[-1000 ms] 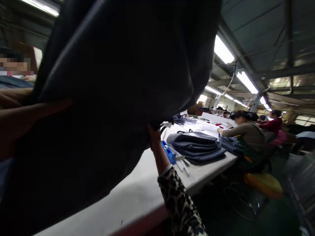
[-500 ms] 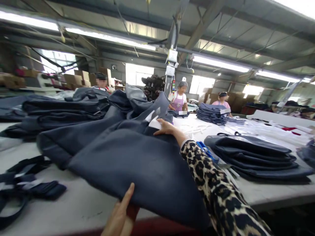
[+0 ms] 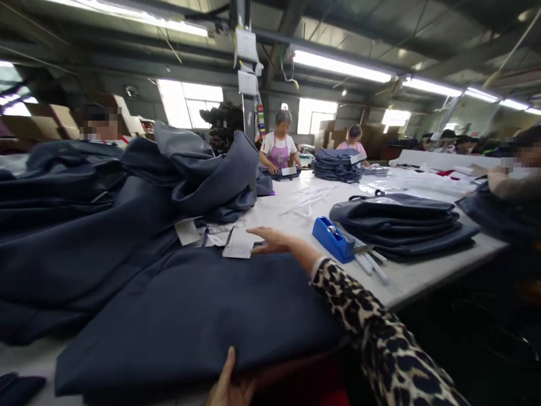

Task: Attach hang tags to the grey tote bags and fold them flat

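Note:
A dark navy, leather-like bag [image 3: 203, 304] lies before me, its near edge at the front of the table. My left hand [image 3: 230, 383] grips that edge, thumb on top and the other fingers hidden underneath. At the far edge, my right hand [image 3: 273, 241] has its thumb and fingers around the right end of a printed white tag [image 3: 238, 247]; its grip is partly hidden. A second pale tag [image 3: 187, 231] lies just left of it. More navy bags [image 3: 139, 220] are heaped against the left side of this one.
A blue tape dispenser [image 3: 333, 239] and white sticks [image 3: 372, 265] sit right of my forearm, beside a stack of navy bags [image 3: 401, 225]. Across the white table [image 3: 291, 217], a person in a purple apron [image 3: 279, 149] works. Another person [image 3: 515, 175] is at the right.
The bag's raised, bulging panel now lies flatter and squarer. My right hand stays by the tag, now lower toward the table. The view has turned right.

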Demonstrator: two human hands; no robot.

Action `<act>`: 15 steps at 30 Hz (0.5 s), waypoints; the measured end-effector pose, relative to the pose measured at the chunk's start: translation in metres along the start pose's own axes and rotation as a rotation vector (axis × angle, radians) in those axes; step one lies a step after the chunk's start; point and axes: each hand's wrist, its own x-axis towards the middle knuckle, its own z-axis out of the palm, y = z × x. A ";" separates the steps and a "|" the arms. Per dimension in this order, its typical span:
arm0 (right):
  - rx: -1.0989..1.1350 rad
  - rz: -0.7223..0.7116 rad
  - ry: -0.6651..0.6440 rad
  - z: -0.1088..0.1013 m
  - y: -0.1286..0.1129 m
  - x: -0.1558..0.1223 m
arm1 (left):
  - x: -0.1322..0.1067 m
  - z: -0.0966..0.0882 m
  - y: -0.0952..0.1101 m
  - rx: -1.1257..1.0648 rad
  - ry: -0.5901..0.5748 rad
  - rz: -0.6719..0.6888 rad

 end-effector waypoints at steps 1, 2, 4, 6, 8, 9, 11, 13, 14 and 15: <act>0.019 -0.005 -0.005 -0.014 0.005 -0.024 | -0.002 0.004 0.002 -0.006 0.014 -0.011; 0.035 -0.004 0.010 -0.025 0.010 -0.051 | -0.005 0.006 0.004 -0.016 0.020 -0.024; 0.037 0.018 0.043 -0.030 0.023 -0.107 | -0.010 0.009 0.009 -0.031 0.011 -0.051; -0.050 0.091 0.000 -0.015 0.036 -0.155 | -0.012 0.011 0.013 -0.019 0.002 -0.066; -0.093 0.180 -0.055 0.008 0.048 -0.185 | -0.013 0.013 0.017 0.018 0.007 -0.072; -0.091 0.207 -0.067 0.018 0.054 -0.192 | -0.013 0.014 0.018 0.039 0.010 -0.073; -0.060 0.214 -0.057 0.028 0.065 -0.196 | -0.012 0.014 0.020 0.079 0.008 -0.073; -0.030 0.203 -0.041 0.026 0.074 -0.195 | -0.012 0.009 0.023 0.118 -0.011 -0.079; -0.020 0.199 -0.035 0.023 0.077 -0.196 | -0.014 0.004 0.024 0.151 -0.032 -0.094; -0.017 0.197 -0.031 0.020 0.079 -0.197 | -0.016 -0.003 0.026 0.209 -0.064 -0.127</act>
